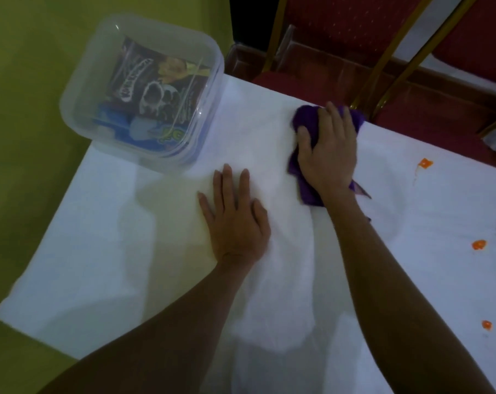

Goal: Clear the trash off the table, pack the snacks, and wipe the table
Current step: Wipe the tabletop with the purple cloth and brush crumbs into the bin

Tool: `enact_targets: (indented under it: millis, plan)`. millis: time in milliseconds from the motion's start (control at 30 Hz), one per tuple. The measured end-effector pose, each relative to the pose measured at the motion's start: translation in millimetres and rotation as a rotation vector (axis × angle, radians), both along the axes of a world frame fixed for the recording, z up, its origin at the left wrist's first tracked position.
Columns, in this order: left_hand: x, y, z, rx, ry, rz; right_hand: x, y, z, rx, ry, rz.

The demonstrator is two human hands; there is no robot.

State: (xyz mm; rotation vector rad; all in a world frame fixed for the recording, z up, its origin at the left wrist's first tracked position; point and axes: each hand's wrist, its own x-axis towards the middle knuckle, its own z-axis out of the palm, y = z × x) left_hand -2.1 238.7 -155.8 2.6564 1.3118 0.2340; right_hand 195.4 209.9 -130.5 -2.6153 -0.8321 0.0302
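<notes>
1. The left forearm [144, 345] and right forearm [397, 280], nearest the camera, reached forward across the white table [113, 251].
2. The left hand [235, 220] lay flat on the table, fingers straight and slightly spread, holding nothing. It appeared to be steadying the surface.
3. The right hand [329, 149], ahead and to the right of the left with bare table between them, pressed a purple cloth [306, 118] down. Its fingers looked extended over the cloth rather than curled round it, though blur made this uncertain.
4. A clear box [78, 89] stood ahead and to the left of the left hand, at the table's far left corner. Snack packets [152, 89] lay inside it and a lid seemed to be on.
5. Judged progress: no loose trash showed on the table and the snacks were packed, so wiping was the step in hand.
6. Orange bits [424, 164] lay well to the right of the right hand, with more [478, 245] nearer the camera. That side looked not yet wiped.
7. The far edge of the table ran just beyond the right fingertips, so a stroke forward had almost no room. Red chairs [354, 38] stood past that edge.
8. Open room lay to the right of the right hand and back toward the camera. To the left, the box limited the sweep.
</notes>
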Motion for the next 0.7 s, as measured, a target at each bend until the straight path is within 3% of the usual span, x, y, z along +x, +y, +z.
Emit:
enact_targets:
  millis: [100,233,300,367,500,600,700]
  plan:
    - [-1,0,-1,0.002,0.019,-0.004,-35,11,-1,0.048,0.025,0.117]
    - [1,0,-1,-0.018,0.011,0.007,-82,-52,1,0.091,0.045,0.344]
    - [2,1,-1,-0.016,-0.02,0.015,-70,-89,-1,0.113,0.044,0.283]
    - [2,-1,-2,-0.015,-0.035,0.011,-33,-110,-3,0.095,0.035,0.077]
    - [0,1,-4,0.006,-0.033,0.007,7,-66,-8,0.07,0.019,-0.201]
    - [-2,0,-3,0.004,-0.033,-0.002,-39,-37,-7,0.079,0.0,-0.111]
    - [-3,-2,-3,-0.013,-0.044,-0.022,-122,-68,-1,0.093,0.024,0.048]
